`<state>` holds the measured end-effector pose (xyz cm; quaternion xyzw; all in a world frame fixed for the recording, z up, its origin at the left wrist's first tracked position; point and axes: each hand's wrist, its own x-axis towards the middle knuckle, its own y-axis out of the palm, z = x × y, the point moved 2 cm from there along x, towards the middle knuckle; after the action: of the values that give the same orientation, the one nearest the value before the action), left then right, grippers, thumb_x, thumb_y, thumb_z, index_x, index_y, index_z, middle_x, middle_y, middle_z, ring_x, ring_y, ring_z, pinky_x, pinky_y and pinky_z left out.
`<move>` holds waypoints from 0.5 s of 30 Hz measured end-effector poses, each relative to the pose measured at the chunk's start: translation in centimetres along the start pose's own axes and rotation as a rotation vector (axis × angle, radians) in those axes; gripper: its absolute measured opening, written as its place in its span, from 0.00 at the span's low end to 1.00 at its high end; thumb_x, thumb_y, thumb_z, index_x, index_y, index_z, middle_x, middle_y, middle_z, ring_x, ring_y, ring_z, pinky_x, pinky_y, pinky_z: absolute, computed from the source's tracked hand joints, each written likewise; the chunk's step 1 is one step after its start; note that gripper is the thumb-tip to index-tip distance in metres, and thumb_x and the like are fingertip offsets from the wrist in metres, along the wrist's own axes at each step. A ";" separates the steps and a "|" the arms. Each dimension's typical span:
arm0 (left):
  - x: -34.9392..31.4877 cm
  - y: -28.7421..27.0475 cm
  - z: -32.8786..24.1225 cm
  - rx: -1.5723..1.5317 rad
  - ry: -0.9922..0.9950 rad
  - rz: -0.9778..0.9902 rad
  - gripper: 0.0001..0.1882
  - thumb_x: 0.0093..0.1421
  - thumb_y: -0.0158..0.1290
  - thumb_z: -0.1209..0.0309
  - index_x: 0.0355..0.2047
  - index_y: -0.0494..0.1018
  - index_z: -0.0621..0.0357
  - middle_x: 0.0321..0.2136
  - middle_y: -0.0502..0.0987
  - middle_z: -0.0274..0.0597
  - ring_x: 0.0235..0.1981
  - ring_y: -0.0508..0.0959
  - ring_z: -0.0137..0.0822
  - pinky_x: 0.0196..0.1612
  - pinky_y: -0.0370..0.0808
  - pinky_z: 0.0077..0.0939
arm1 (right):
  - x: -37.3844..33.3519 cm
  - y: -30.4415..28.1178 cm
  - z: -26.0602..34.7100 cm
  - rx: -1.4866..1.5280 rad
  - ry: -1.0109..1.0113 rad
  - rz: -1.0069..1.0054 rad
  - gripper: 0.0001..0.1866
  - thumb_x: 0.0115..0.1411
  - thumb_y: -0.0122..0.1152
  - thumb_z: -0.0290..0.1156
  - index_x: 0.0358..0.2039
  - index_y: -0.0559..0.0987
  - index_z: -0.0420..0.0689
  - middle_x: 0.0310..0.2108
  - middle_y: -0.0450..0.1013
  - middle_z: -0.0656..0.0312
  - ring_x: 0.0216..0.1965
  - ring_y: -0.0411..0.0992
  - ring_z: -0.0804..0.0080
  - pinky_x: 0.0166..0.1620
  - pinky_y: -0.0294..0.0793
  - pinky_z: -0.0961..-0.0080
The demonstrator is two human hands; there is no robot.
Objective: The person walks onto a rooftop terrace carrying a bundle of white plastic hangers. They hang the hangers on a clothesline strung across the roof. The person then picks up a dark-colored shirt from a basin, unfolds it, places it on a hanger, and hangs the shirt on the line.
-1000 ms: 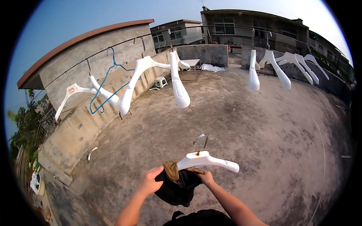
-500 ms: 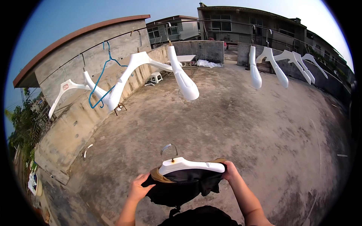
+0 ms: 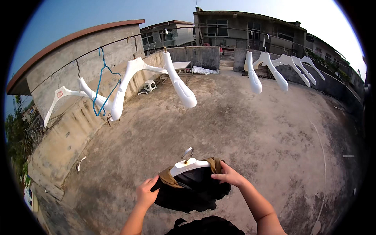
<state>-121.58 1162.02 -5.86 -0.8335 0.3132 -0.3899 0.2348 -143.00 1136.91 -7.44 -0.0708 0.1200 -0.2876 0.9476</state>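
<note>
In front of me a black garment [image 3: 192,200] with a brown inner collar hangs between my hands on a white plastic clothes hanger [image 3: 184,167]. The hanger's metal hook points up, and its neck shows in the garment's opening. Both hanger ends are under the cloth. My left hand [image 3: 148,192] pinches the garment's left shoulder. On the other side, my right hand [image 3: 229,174] grips the right shoulder by the brown edge, thumb in front.
Ahead, a metal line [image 3: 117,40] carries several white hangers [image 3: 180,82] and a blue wire hanger [image 3: 98,84]. A low concrete wall [image 3: 66,145] bounds the left. Farther off stand a white stool [image 3: 150,85] and a table [image 3: 178,65]. A broken white piece [image 3: 81,163] lies on the ground.
The hanger's right arm, bare before, is now covered by the garment's brown-edged right shoulder. My right hand has moved inward and now shows its thumb in front. The view has shifted slightly.
</note>
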 end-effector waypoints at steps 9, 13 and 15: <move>0.6 -1.7 -0.9 -0.100 0.046 0.079 0.25 0.39 0.56 0.83 0.42 0.73 0.59 0.38 0.75 0.48 0.38 0.77 0.42 0.38 0.74 0.27 | -0.7 -2.5 0.1 -0.581 -0.661 -0.324 0.24 0.40 0.70 0.38 0.38 0.73 0.45 0.35 0.66 0.60 0.40 0.67 0.65 0.42 0.69 0.73; 0.0 -2.3 -0.1 -0.159 0.011 0.070 0.25 0.40 0.56 0.83 0.43 0.73 0.58 0.39 0.75 0.48 0.38 0.77 0.40 0.40 0.74 0.27 | 0.5 -1.0 1.7 -0.357 -0.520 -0.210 0.28 0.39 0.72 0.38 0.38 0.68 0.43 0.37 0.65 0.57 0.41 0.67 0.61 0.44 0.68 0.70; 0.1 -2.5 -0.4 -0.129 -0.005 0.071 0.26 0.39 0.56 0.83 0.43 0.73 0.57 0.39 0.75 0.47 0.39 0.77 0.40 0.41 0.74 0.27 | 0.8 -0.5 2.7 -0.549 -0.476 -0.249 0.29 0.39 0.72 0.41 0.38 0.67 0.44 0.34 0.69 0.57 0.37 0.71 0.58 0.39 0.71 0.69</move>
<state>-121.01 1163.65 -4.02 -0.8363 0.3664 -0.3582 0.1951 -141.89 1136.17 -4.90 -0.4010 -0.0402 -0.3329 0.8525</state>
